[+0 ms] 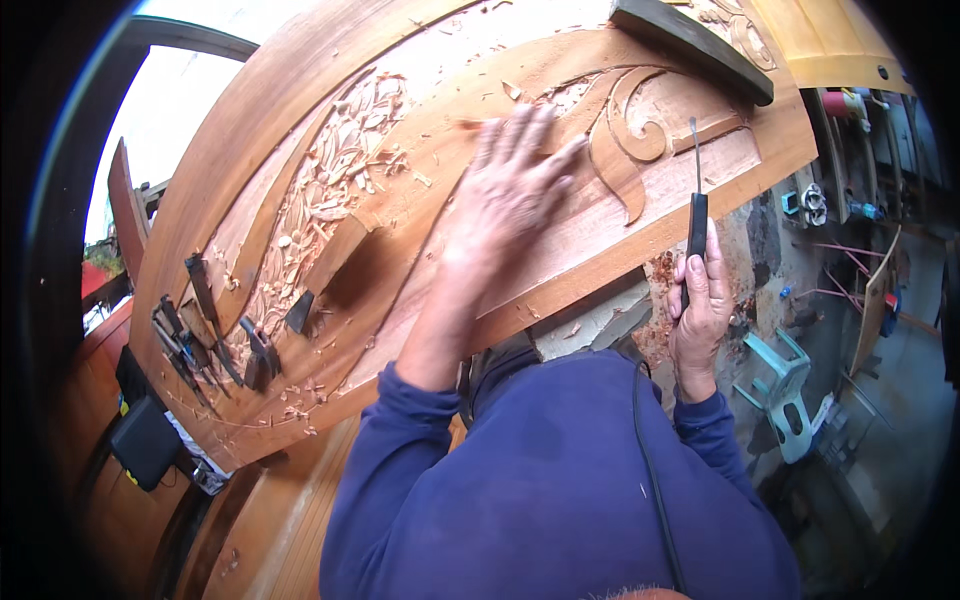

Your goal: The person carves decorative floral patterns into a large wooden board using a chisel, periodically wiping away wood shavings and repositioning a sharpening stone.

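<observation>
A large carved wooden panel (560, 290) slants across the view, with scrolls and leaf shapes cut into its surface. My left hand (505, 190) lies over the panel with its fingers spread, slightly blurred, beside a few wood shavings. It holds nothing. At the panel's near right edge, my right hand (702, 305) grips the black handle of a carving gouge (698, 222). The gouge's thin metal shaft points away from me, its tip over the carved scroll (650, 135). Whether the tip touches the wood I cannot tell.
Curled wood shavings (335, 165) heap on the panel's left part. A wooden mallet (335, 262) and several carving tools (195, 335) lie at its left end. A dark wooden bar (695, 48) rests at the far right. A turquoise plastic stool (785, 390) stands on the floor at right.
</observation>
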`<state>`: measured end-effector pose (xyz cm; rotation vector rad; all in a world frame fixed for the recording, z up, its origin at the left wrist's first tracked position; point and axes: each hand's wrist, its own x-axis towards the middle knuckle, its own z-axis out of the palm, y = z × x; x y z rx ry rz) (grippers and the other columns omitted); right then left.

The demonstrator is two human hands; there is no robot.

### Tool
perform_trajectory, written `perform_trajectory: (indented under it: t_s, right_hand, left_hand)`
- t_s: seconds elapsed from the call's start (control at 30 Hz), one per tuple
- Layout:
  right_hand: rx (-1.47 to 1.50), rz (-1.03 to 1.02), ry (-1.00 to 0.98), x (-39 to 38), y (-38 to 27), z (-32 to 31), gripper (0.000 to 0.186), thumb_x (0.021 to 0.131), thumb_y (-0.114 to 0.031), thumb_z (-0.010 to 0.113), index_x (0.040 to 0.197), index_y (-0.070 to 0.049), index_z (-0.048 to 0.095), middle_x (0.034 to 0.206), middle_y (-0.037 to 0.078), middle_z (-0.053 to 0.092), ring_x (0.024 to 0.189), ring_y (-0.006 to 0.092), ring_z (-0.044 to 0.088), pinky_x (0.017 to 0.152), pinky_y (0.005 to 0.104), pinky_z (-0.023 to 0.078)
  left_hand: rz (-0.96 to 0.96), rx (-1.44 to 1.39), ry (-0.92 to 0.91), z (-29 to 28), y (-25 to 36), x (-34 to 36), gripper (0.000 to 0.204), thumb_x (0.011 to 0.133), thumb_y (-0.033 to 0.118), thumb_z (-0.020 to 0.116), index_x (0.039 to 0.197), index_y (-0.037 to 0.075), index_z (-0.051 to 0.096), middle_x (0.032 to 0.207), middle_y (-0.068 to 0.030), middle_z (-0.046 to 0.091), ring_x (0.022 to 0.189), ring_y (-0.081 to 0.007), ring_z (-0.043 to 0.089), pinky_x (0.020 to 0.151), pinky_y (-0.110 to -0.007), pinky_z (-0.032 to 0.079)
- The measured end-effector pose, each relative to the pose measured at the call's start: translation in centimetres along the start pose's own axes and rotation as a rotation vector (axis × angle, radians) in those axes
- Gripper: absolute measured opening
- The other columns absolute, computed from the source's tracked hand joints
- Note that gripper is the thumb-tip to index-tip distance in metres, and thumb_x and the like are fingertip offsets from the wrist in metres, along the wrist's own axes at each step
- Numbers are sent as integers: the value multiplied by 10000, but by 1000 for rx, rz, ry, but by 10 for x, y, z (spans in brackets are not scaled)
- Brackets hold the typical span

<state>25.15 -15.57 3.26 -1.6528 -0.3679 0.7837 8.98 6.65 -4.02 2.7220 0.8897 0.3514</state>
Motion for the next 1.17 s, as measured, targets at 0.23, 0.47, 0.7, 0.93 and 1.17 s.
perform_trajectory:
  t_s: [0.23,0.47,0.7,0.93,1.17]
  right_hand:
    - [25,5,-122,-10,16,2,505,1110,-137,591,1589,-23,481,887,29,648,550,6,439,485,171,365]
    - [-210,155,-453,-20,2,-2,394,1049,-111,684,1425,4,657,881,47,735,627,25,555,558,192,424]
    - [-439,114,-865,-26,-5,8,281,1050,-117,672,1287,15,746,978,64,773,757,98,689,676,241,544]
    - [-402,-78,-503,-1,42,-47,408,1121,-239,597,1479,-44,622,1191,80,741,824,78,652,697,216,515]
    - [-407,-81,-611,-5,69,-55,452,1107,-285,626,1499,-60,612,1173,80,737,829,80,659,697,226,516]
  left_hand:
    - [-471,153,-81,-34,10,-124,615,1089,475,541,1659,276,422,1784,-48,238,1655,-342,150,1314,-594,150]
    - [-331,-105,55,-50,64,-155,578,1046,418,626,1573,194,549,1663,-93,456,1594,-337,317,1314,-527,215]
    - [-74,-235,83,-51,77,-172,542,879,519,759,1279,155,736,988,-39,680,883,-235,672,768,-390,557]
    - [-426,43,561,-71,16,-225,354,870,390,839,1074,128,717,884,-65,692,767,-283,652,698,-411,520]
    - [-816,327,850,-88,-102,-244,344,999,419,711,1033,81,659,965,-120,671,905,-370,645,789,-464,522]
